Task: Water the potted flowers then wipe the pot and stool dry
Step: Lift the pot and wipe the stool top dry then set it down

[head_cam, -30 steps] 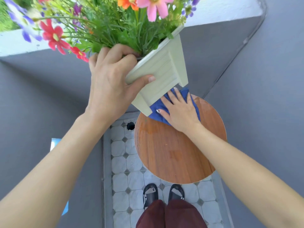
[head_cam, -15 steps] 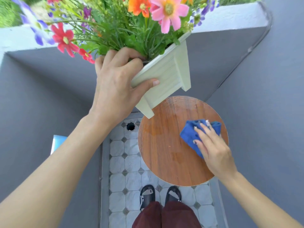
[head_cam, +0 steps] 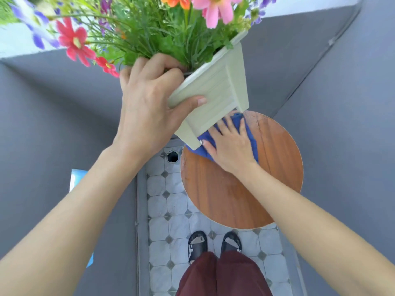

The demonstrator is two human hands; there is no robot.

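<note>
Two hands are busy here. The left hand (head_cam: pixel 147 107) is wrapped round the rim of the pot (head_cam: pixel 215 92), thumb flat on its side and fingers curled over the top edge. It holds the pot up in the air, tipped, above the back edge of the stool (head_cam: pixel 235 195). The flowers (head_cam: pixel 149 26) lean out to the left and up. The right hand (head_cam: pixel 232 146) is spread flat, pressing the cloth (head_cam: pixel 249 135) down on the stool, just under the pot's lower corner. Half a second ago the cloth was over on the right side of the stool. Now it has slid back to the far side, under the pot. That looks like wiping back and forth, so the stool is getting dried while the pot is kept out of the way. The watering seems done.

The pot is pale green, square, with ridged sides and little feet. The stool top is round, smooth brown wood, a bit shiny. The cloth is blue, soft and bunched. The floor (head_cam: pixel 171 210) has white tiles with small grey squares
</note>
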